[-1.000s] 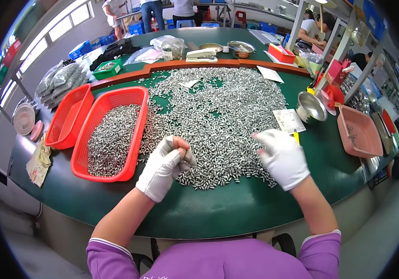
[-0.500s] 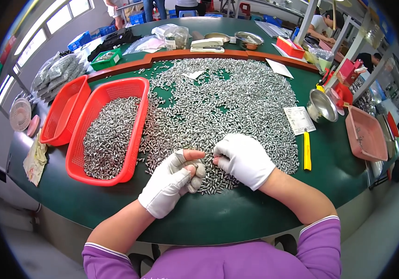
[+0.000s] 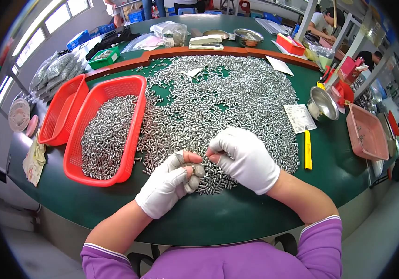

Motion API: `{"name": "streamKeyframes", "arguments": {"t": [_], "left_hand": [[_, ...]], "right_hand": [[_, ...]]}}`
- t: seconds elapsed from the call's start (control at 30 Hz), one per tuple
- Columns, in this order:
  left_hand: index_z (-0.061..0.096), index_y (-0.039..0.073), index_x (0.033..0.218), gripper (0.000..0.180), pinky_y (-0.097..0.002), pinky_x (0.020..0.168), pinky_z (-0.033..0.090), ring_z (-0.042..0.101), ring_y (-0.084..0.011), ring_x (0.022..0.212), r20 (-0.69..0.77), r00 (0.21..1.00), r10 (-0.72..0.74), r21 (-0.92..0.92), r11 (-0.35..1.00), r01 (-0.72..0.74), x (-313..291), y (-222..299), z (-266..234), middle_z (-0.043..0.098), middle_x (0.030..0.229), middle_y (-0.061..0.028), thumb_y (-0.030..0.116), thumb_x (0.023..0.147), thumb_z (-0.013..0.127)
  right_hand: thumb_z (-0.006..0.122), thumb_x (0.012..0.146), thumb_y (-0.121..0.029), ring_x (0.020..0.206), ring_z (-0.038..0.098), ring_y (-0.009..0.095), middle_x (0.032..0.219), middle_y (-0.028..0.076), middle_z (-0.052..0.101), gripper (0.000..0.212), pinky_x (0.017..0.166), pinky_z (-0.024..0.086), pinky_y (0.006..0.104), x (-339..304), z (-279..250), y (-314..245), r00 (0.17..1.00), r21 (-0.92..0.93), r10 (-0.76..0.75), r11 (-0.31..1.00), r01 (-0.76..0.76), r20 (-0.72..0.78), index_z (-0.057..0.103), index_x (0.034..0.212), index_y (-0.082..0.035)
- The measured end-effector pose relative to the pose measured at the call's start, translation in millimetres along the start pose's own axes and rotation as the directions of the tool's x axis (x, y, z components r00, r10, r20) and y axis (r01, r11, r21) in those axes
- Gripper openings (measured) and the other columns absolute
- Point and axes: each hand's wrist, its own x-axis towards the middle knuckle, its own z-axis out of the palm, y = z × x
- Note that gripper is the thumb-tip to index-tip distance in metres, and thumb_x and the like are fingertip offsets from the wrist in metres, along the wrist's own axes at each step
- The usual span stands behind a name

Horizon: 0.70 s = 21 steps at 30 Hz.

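Small shiny bullet-shaped metal pieces (image 3: 255,107) lie spread in a thick layer over the green table. My left hand (image 3: 164,188), in a white glove with bare thumb and forefinger tips, is curled, palm turned up, at the near edge of the layer. Whatever its fingers hold is hidden. Just right of it, my right hand (image 3: 248,160), also gloved with bare fingertips, is pinched; what lies in the pinch is too small to make out. To the left stands a red perforated basket (image 3: 140,116), partly filled with more of these pieces.
A second red basket (image 3: 64,109) stands farther left. A white slip (image 3: 300,118), a yellow-handled tool (image 3: 307,149) and a metal bowl (image 3: 324,103) lie on the right, before a pink tub (image 3: 371,121). A brown wooden rail (image 3: 162,52) borders the pieces at the back.
My right hand has moved slightly up and left, its fingertips closer to my left forefinger. My left hand stays curled in nearly the same place. The whole view has shifted a little.
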Motion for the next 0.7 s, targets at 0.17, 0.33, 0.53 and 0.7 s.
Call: {"name": "streamKeyframes", "arguments": {"t": [0.17,0.33,0.53,0.7], "left_hand": [[0.05,0.009,0.115,0.032,-0.0201,0.069,0.041,0.049,-0.0072,0.076,0.077,0.989,-0.128,-0.038,0.991,0.131,0.2,-3.1,1.8,0.057,0.096,-0.0003,0.021,0.091,0.067],[0.051,0.011,0.107,0.02,-0.0181,0.059,0.037,0.045,-0.0055,0.068,0.034,0.991,-0.13,0.047,0.991,0.129,0.9,-3.6,2.9,0.056,0.09,-0.0004,0.018,0.093,0.064],[0.055,0.011,0.105,0.016,-0.0176,0.058,0.036,0.046,-0.0047,0.064,-0.029,0.994,-0.103,0.114,0.988,0.106,-3.4,-2.2,9.7,0.06,0.089,-0.0008,0.019,0.094,0.063],[0.056,0.011,0.105,0.015,-0.0175,0.058,0.037,0.047,-0.0045,0.064,-0.013,0.995,-0.096,0.154,0.983,0.097,-4.2,-2.8,9.0,0.061,0.09,-0.0003,0.021,0.095,0.062]], "right_hand": [[0.07,0.077,-0.01,0.075,0.061,0.029,0.079,0.007,0.061,0.012,0.067,0.049,0.0385,-2.0,1.7,-11.2,0.995,0.077,-0.089,0.993,0.085,0.038,0.064,0.088,-0.009],[0.071,0.078,-0.01,0.074,0.062,0.028,0.081,0.007,0.063,0.014,0.065,0.051,0.0376,-2.8,4.1,-7.9,0.992,0.009,-0.116,0.993,0.116,0.057,0.065,0.09,-0.008],[0.069,0.08,-0.021,0.089,0.062,0.029,0.091,0.008,0.063,0.023,0.078,0.05,0.04,-8.5,-4.6,21.0,0.946,-0.49,0.247,0.864,-0.115,0.212,0.066,0.099,-0.01],[0.069,0.079,-0.021,0.081,0.061,0.028,0.083,0.006,0.06,0.012,0.073,0.05,0.0403,-6.9,0.8,26.0,0.941,-0.489,0.256,0.864,-0.12,0.22,0.064,0.084,-0.011]]}}
